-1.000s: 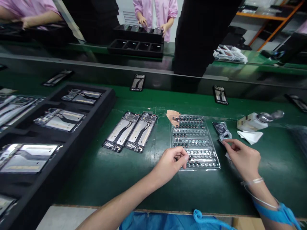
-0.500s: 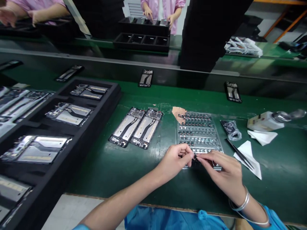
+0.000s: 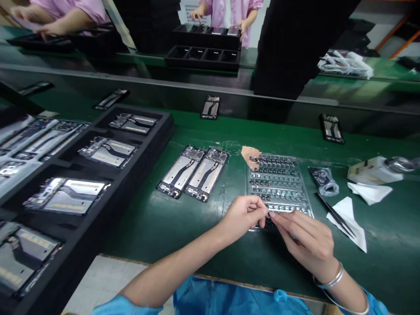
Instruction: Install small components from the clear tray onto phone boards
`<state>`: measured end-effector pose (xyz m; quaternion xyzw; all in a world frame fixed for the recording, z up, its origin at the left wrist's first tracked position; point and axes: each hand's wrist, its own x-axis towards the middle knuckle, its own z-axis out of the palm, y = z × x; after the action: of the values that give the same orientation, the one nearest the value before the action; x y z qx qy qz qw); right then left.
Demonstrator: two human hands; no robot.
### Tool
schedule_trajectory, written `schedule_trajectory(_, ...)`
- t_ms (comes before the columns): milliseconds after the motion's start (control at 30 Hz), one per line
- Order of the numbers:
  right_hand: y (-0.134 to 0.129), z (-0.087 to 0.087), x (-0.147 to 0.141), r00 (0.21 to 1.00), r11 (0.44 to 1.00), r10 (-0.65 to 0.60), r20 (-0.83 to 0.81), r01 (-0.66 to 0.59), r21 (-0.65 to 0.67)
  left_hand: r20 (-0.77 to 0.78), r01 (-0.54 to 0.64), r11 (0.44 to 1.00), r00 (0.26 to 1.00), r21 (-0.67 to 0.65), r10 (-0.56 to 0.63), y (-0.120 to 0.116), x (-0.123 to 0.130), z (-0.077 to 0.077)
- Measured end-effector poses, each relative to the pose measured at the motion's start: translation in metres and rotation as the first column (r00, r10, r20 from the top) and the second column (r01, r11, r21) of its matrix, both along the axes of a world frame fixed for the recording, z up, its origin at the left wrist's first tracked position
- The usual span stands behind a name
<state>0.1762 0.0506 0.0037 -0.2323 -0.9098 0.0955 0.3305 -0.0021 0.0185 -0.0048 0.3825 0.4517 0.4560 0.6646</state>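
Over the near edge of a clear plastic tray [image 3: 278, 183] filled with rows of small dark parts, my two hands meet fingertip to fingertip. My left hand [image 3: 247, 216] is closed in a pinch on a tiny dark part [image 3: 269, 215]. From the other side, the thumb and forefinger of my right hand [image 3: 305, 234] pinch the same part. Its details are too small to make out. Two opened phone bodies [image 3: 180, 173] lie side by side on the green table, left of my hands.
A black foam tray [image 3: 131, 162] with phone bodies fills the left. On the right are black tweezers [image 3: 334, 214] on a white cloth [image 3: 349, 218], a plastic bag [image 3: 323, 180] and a bottle [image 3: 374, 170]. Across the divider, a person in pink [image 3: 229, 17] handles a black tray.
The view has shifted slightly, so the table's objects appear further right. My hands stay together over the tray, and my right hand's fingers have bent a little more around the part.
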Motion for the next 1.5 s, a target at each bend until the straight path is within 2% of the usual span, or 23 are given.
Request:
schedule_trajectory(67, 0.001, 0.004, -0.001, 1.0, 1.0, 0.002, 0.011, -0.002, -0.005, 0.013, -0.009, 1.0, 1.0, 0.0, 0.009, 0.001, -0.001, 0.002)
schedule_trajectory(167, 0.01, 0.015, -0.019, 0.998, 0.976, -0.064, 0.018, 0.066, -0.207, -0.093, -0.136, 0.987, 0.985, 0.088, 0.144, 0.003, -0.011, 0.014)
schedule_trajectory(233, 0.024, 0.022, -0.044, 0.989, 0.921, -0.111, 0.1, 0.14, -0.363, -0.238, -0.254, 0.945, 0.924, 0.205, 0.3, 0.003, -0.024, 0.023)
schedule_trajectory(300, 0.041, 0.023, -0.076, 0.974, 0.881, -0.092, 0.206, 0.176, -0.438, -0.329, -0.334, 0.893, 0.842, 0.303, 0.427, 0.0, -0.042, 0.027)
schedule_trajectory(367, 0.059, 0.018, -0.11, 0.972, 0.854, -0.039, 0.234, 0.154, -0.496, -0.309, -0.424, 0.859, 0.807, 0.288, 0.503, -0.007, -0.062, 0.022)
schedule_trajectory(400, 0.067, 0.013, -0.126, 0.976, 0.832, -0.021, 0.218, 0.138, -0.537, -0.245, -0.483, 0.851, 0.817, 0.205, 0.522, -0.012, -0.072, 0.016)
schedule_trajectory(467, 0.078, 0.002, -0.15, 0.983, 0.795, -0.015, 0.181, 0.121, -0.595, -0.218, -0.528, 0.836, 0.807, 0.151, 0.549, -0.022, -0.088, 0.003)
schedule_trajectory(533, 0.084, -0.009, -0.165, 0.989, 0.753, -0.025, 0.144, 0.114, -0.648, -0.179, -0.559, 0.82, 0.801, 0.119, 0.572, -0.031, -0.099, -0.009)
schedule_trajectory(600, 0.087, -0.017, -0.17, 0.994, 0.689, -0.04, 0.099, 0.099, -0.718, -0.129, -0.577, 0.812, 0.801, 0.087, 0.584, -0.036, -0.104, -0.017)
schedule_trajectory(700, 0.09, -0.02, -0.166, 0.996, 0.55, -0.087, 0.019, 0.064, -0.833, -0.055, -0.586, 0.81, 0.808, 0.029, 0.587, -0.038, -0.107, -0.02)
schedule_trajectory(833, 0.095, -0.012, -0.157, 0.985, 0.367, -0.151, -0.083, -0.022, -0.93, 0.021, -0.578, 0.816, 0.816, -0.024, 0.578, -0.044, -0.106, -0.018)
schedule_trajectory(933, 0.093, -0.004, -0.152, 0.978, 0.268, -0.149, -0.148, -0.104, -0.958, 0.063, -0.578, 0.816, 0.813, -0.029, 0.579, -0.053, -0.097, -0.017)
schedule_trajectory(1033, 0.081, 0.0, -0.147, 0.977, 0.197, -0.099, -0.189, -0.167, -0.966, 0.123, -0.592, 0.806, 0.799, -0.021, 0.589, -0.063, -0.082, -0.016)
schedule_trajectory(1133, 0.065, 0.005, -0.133, 0.969, 0.188, -0.094, -0.228, -0.207, -0.96, 0.137, -0.588, 0.808, 0.803, 0.021, 0.581, -0.07, -0.069, -0.009)
schedule_trajectory(1200, 0.053, 0.012, -0.118, 0.961, 0.207, -0.11, -0.252, -0.226, -0.952, 0.096, -0.582, 0.805, 0.813, 0.119, 0.574, -0.072, -0.063, 0.001)
schedule_trajectory(1267, 0.04, 0.02, -0.1, 0.96, 0.233, -0.117, -0.255, -0.223, -0.946, 0.039, -0.572, 0.776, 0.811, 0.265, 0.584, -0.071, -0.06, 0.013)
schedule_trajectory(1367, 0.019, 0.031, -0.075, 0.966, 0.24, -0.139, -0.217, -0.18, -0.954, -0.095, -0.538, 0.661, 0.734, 0.524, 0.672, -0.065, -0.056, 0.031)
schedule_trajectory(1433, 0.005, 0.035, -0.063, 0.968, 0.219, -0.162, -0.19, -0.152, -0.964, -0.176, -0.457, 0.57, 0.654, 0.683, 0.736, -0.059, -0.053, 0.038)
schedule_trajectory(1500, -0.005, 0.037, -0.056, 0.97, 0.208, -0.173, -0.172, -0.135, -0.969, -0.226, -0.346, 0.504, 0.6, 0.792, 0.767, -0.053, -0.049, 0.04)
